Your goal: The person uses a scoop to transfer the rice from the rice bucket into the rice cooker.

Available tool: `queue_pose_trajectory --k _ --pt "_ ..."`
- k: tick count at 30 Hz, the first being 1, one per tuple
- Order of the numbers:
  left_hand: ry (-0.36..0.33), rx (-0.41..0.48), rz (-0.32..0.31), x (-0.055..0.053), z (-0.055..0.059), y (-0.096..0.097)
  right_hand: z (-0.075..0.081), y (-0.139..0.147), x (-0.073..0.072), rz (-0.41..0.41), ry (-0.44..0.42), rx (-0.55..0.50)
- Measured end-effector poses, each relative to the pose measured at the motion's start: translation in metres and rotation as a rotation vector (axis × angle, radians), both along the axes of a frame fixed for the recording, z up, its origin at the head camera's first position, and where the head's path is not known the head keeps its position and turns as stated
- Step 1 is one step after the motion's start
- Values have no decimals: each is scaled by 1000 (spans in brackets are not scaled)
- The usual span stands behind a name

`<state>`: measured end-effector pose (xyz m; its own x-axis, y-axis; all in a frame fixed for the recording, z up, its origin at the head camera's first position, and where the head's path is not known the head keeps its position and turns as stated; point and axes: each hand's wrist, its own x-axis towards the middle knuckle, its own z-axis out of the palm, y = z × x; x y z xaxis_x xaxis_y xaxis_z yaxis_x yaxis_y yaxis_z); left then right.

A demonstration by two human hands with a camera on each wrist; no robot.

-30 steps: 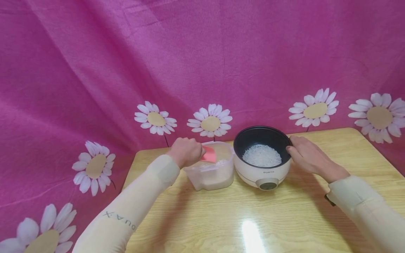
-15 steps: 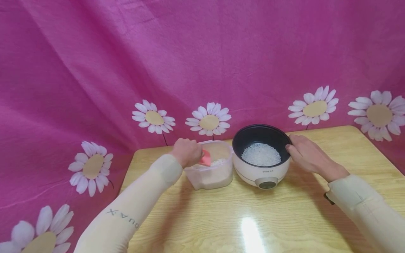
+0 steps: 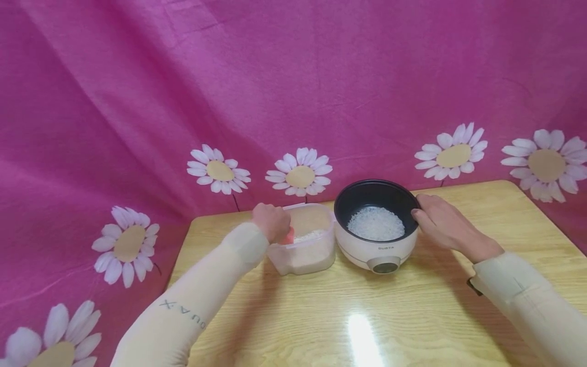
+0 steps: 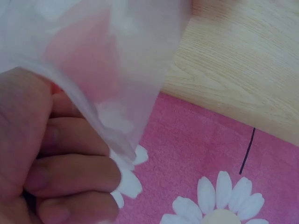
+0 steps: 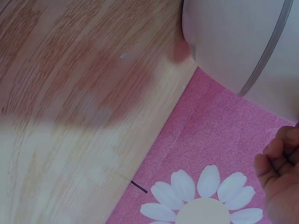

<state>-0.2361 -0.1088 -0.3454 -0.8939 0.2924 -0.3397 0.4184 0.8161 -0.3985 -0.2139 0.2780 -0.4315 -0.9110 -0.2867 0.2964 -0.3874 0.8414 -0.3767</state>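
Note:
In the head view my left hand [image 3: 271, 223] grips a pink scoop [image 3: 289, 236], down at the left side of a translucent plastic container [image 3: 302, 261] of rice. The scoop's handle is hidden in the fist; the left wrist view shows its pink blade through the container wall [image 4: 140, 93], with curled fingers [image 4: 74, 175] beside the rim. Right of the container stands a white electric pot [image 3: 350, 251] with a black interior and white rice [image 3: 376, 224] at its bottom. My right hand [image 3: 440, 219] holds the pot's right rim, thumb at the edge.
Container and pot stand side by side toward the back of a light wooden table [image 3: 293, 311]. A magenta cloth [image 3: 293, 92] with printed daisies hangs behind and along the left side. A small white speck [image 5: 123, 56] lies on the table in the right wrist view.
My left hand has dipped the scoop lower and drawn it left in the container, so less pink shows. The right hand stays on the pot's rim. The head view has shifted slightly.

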Motion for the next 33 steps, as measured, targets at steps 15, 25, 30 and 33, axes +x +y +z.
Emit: queue_pose_trajectory --k 15,25,30,33 --pt "-10 -171 12 -3 -15 21 1 1 1 -3 2 4" --pt "-70 -204 63 -12 -25 28 2 1 -1 -14 -41 -1" --pt "-104 -114 74 -12 -27 23 2 1 0 -10 -43 6" --pt "-116 -86 52 -11 -26 20 2 1 1 -11 -45 9"
